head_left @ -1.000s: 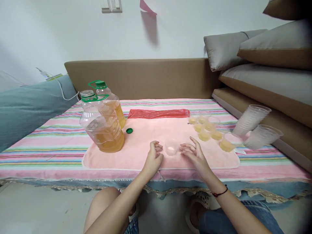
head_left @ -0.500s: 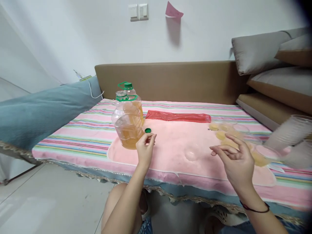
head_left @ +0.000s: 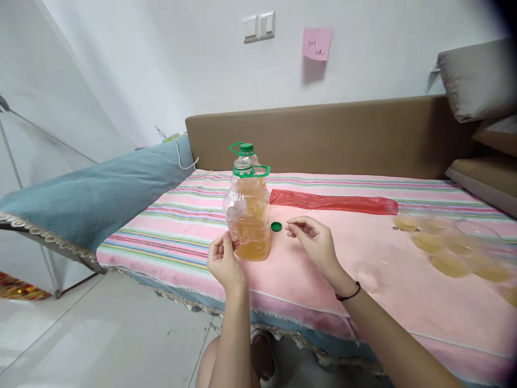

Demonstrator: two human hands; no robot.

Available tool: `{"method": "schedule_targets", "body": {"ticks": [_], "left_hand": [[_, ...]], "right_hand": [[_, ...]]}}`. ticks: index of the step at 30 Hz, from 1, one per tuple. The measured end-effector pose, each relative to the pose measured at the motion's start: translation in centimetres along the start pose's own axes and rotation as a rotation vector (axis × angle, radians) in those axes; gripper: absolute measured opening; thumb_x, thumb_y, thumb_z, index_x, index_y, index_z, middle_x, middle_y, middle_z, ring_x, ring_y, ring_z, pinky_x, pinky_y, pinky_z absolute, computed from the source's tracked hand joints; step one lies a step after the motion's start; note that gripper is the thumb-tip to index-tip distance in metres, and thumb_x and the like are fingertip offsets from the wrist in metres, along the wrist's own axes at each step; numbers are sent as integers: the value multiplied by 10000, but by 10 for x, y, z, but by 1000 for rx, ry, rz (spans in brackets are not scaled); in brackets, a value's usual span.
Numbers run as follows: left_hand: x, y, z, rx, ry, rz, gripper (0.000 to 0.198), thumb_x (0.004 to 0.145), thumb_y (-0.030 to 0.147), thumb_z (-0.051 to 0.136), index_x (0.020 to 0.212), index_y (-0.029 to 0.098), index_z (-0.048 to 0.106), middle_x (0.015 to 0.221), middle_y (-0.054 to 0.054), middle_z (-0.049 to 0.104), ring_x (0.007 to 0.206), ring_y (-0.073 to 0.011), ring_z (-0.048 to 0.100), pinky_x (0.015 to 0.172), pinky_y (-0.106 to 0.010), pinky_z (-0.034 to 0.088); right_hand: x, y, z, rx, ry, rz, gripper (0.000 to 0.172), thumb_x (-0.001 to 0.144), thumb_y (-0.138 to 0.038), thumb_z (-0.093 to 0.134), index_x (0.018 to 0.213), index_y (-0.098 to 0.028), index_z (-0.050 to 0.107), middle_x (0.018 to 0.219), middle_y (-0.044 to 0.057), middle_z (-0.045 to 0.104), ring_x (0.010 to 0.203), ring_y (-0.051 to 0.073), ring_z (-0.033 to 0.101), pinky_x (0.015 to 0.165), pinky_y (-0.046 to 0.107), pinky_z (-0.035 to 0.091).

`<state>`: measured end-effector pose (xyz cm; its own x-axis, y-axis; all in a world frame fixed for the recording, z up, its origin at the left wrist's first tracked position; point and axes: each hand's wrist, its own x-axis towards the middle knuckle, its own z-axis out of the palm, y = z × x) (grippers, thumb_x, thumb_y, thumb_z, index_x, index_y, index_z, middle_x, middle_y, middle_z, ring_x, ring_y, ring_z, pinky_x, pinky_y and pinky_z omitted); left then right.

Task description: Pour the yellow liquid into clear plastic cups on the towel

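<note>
A: Where is the nearer bottle standing?

B: The uncapped, clear plastic bottle with amber liquid inside (head_left: 248, 231) is standing on the pink fabric mat (head_left: 297, 283), just in front of a second clear plastic bottle with a green screw cap (head_left: 246, 147), which is partly hiding behind it.

A: Which way is it pointing?

B: Its long axis is running vertically, with the base resting flat and the open threaded mouth facing up. Its green plastic loop handle (head_left: 262, 171) is sticking out from the neck towards the right, while the rear bottle's loop is pointing left.

A: And the left hand?

B: The bare left hand (head_left: 225, 264) is hovering at the bottle's lower left side, fingers half curled and loose, clasping nothing. I can't tell whether the fingertips are touching the plastic.

A: What is the right one doing?

B: The bare right hand (head_left: 313, 240), with a thin dark cord bracelet on its wrist (head_left: 348, 293), is hanging above the mat, its fingers bending loosely and visibly gripping nothing. The round green plastic cap (head_left: 276, 227) is lying flat between the bottle and those fingertips, near both.

A: Anything further along?

B: A long strip of crumpled red plastic film (head_left: 335, 202) is stretching sideways behind the cap, and clear plastic cups of yellowish liquid (head_left: 450, 265) are standing clustered at the far right, blurring somewhat.
</note>
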<state>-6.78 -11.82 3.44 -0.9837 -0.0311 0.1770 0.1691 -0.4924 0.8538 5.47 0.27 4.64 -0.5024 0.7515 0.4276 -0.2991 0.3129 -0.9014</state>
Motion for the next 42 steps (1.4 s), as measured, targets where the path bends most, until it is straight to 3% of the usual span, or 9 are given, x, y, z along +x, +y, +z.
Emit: {"method": "schedule_targets", "body": {"ticks": [2,6,9,12,15,20,29,35,42], "left_hand": [[5,4,-6,-3,47,-45,288,714,401,756,708,161,596,585,47,589,562,-84,547,624,-238,479],[7,16,-15,-44,109,-172,370,757,492,693,649,161,569,492,64,513,511,-69,495,609,-222,458],[9,24,-22,-25,68,-242,348,779,497,650,724,155,615,560,28,585,557,-90,553,590,-223,456],[11,27,-26,53,-13,-294,279,771,420,675,884,166,646,861,-30,699,727,-112,635,646,-228,474],[8,23,-26,82,-44,-365,284,791,400,661,970,182,630,1072,-57,681,877,-143,657,739,-263,490],[0,13,-21,106,-85,-428,296,803,409,647,996,188,613,1087,-57,637,957,-174,622,817,-320,481],[7,17,-25,163,-51,-231,263,854,428,580,997,210,613,1164,-57,620,1147,-231,574,1004,-414,415],[2,19,-21,106,-289,-125,323,861,466,604,1074,224,614,1241,-79,615,1172,-225,583,1009,-371,440],[-25,34,-3,-17,-869,-321,673,629,597,790,1162,210,655,1216,-144,660,1100,-268,633,933,-376,513]], "right_hand": [[10,16,15,7,-17,13,352,730,-441,766,994,-228,672,1045,87,726,962,245,702,872,437,569],[24,44,42,26,-134,73,971,567,-460,882,1396,-281,410,1492,156,460,1381,321,444,1115,549,380],[29,53,59,83,-212,80,1228,550,-471,896,1516,-303,157,1556,170,347,1453,313,329,1151,567,317],[33,56,71,106,-201,30,1352,529,-469,912,1539,-302,28,1523,173,372,1433,317,358,1156,567,308],[37,58,78,102,-158,-30,1396,519,-459,923,1543,-313,-14,1439,149,453,1374,314,434,1133,559,352],[36,62,82,93,-94,-116,1367,527,-459,925,1544,-332,20,1240,92,584,1226,307,557,1081,570,408],[23,38,76,113,-47,-163,1410,479,-507,934,1550,-341,32,1194,86,616,1175,313,586,1042,579,447],[-1,-7,34,122,-58,-167,1319,573,-523,890,1553,-370,20,1206,86,633,1167,315,605,1009,563,481],[-51,-61,-34,29,9,-93,1309,542,-633,858,1554,-394,63,1225,97,640,1159,339,618,1023,586,463]]}}
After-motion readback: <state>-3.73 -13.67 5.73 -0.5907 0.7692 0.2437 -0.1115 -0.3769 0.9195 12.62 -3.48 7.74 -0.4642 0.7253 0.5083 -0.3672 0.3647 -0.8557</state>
